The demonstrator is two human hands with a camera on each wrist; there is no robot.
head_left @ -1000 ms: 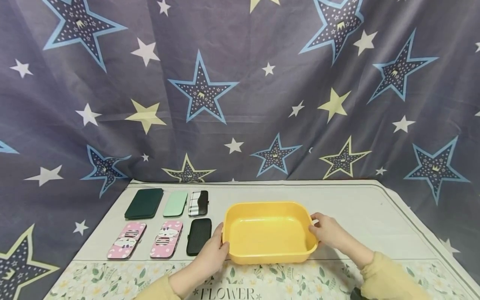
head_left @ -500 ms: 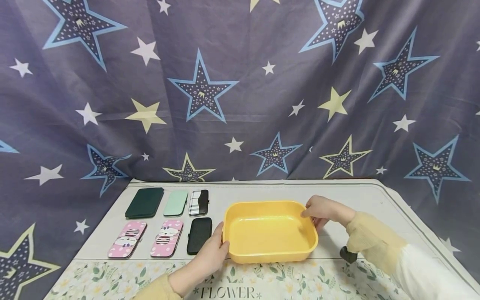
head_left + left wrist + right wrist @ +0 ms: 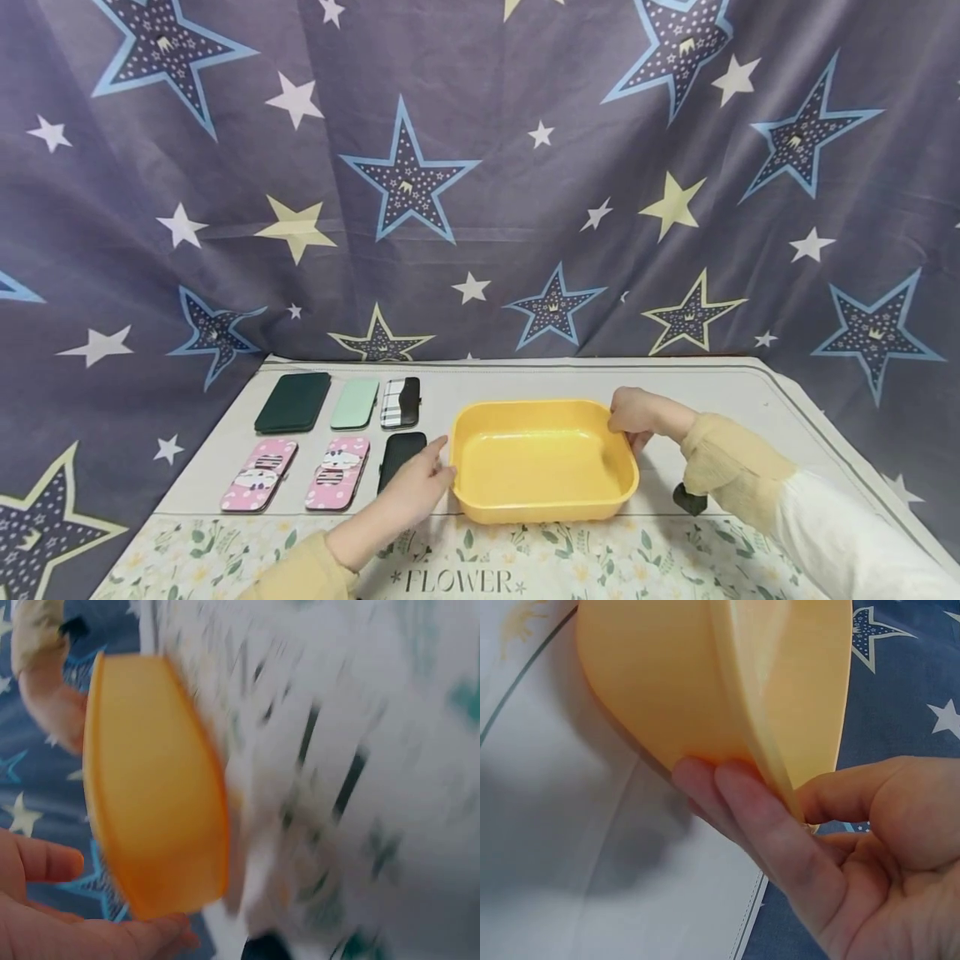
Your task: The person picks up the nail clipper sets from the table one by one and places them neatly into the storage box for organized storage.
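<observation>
A yellow plastic basin [image 3: 543,504] stands in the middle of the table in the head view, its inside bare. At its right end my right hand [image 3: 637,414] grips the rim, thumb inside and fingers against the outer wall, as the right wrist view shows. My left hand [image 3: 416,487] is beside the basin's left end, fingers loosely extended. In the left wrist view its thumb [image 3: 49,859] stands apart from the basin and its fingertips overlap the near end. Behind the left hand lies a black ribbed case [image 3: 401,454], partly hidden by it.
Left of the basin lie a dark green case [image 3: 294,402], a mint case [image 3: 355,403], a plaid-and-black case [image 3: 401,402] and two pink cartoon cases [image 3: 259,475]. A star-print curtain [image 3: 480,208] hangs behind the table. The front cloth has printed flowers [image 3: 210,550].
My right hand has shifted its hold to further back along the basin's right end. The left hand has let go of the left end and drawn slightly left, covering more of the black case.
</observation>
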